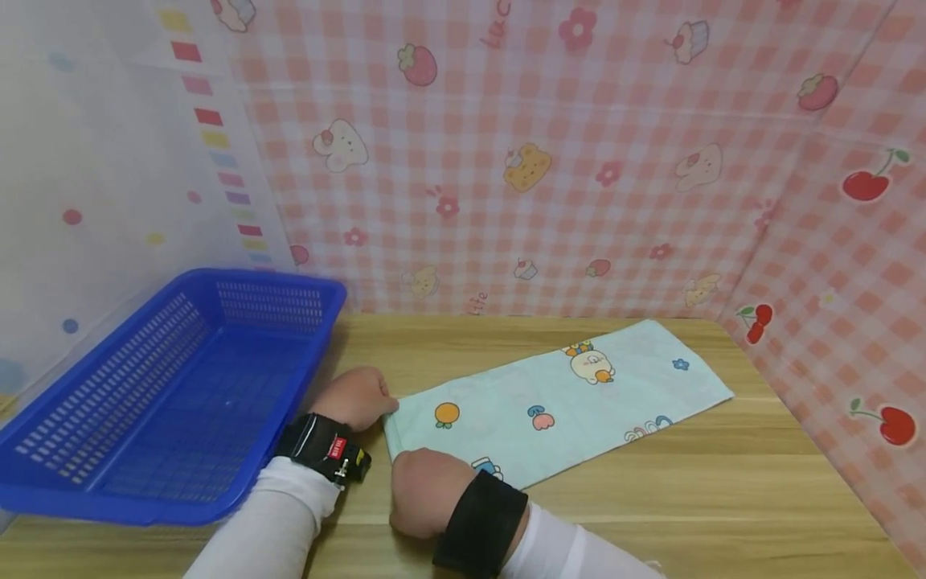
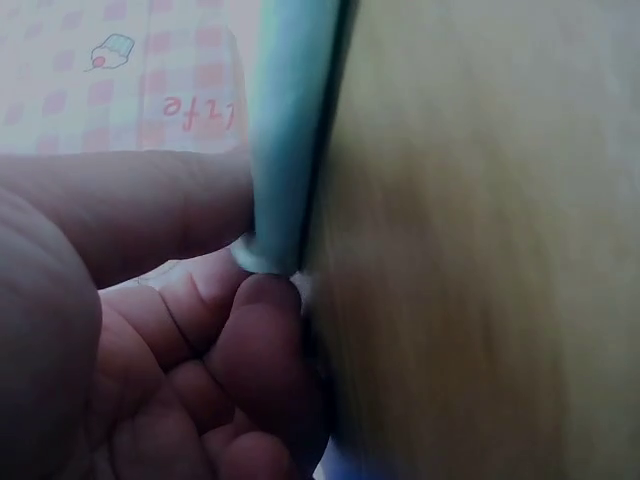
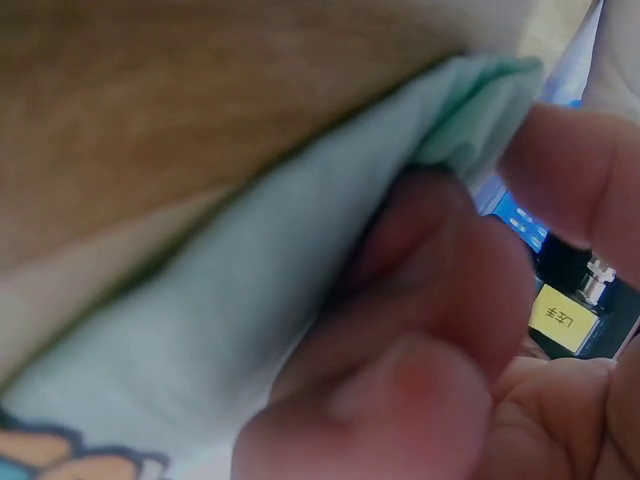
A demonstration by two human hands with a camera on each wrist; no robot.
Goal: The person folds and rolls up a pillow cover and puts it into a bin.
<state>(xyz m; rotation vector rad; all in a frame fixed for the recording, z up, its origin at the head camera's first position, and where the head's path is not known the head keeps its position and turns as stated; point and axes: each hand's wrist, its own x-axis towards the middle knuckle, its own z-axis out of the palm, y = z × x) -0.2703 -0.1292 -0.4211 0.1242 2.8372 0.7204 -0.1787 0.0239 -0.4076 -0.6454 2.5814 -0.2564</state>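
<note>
The blue basket (image 1: 202, 418) shows its slotted walls and floor. To its right lies a cloth (image 1: 499, 406). The left hand (image 1: 356, 398), just beside the basket, pinches the cloth's basket-side end; the right hand (image 1: 430, 490), farther from the basket, apparently grips that end's other corner, fingertips partly hidden.

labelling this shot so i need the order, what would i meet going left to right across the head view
Basket → left hand → cloth → cherry-print backdrop.
</note>
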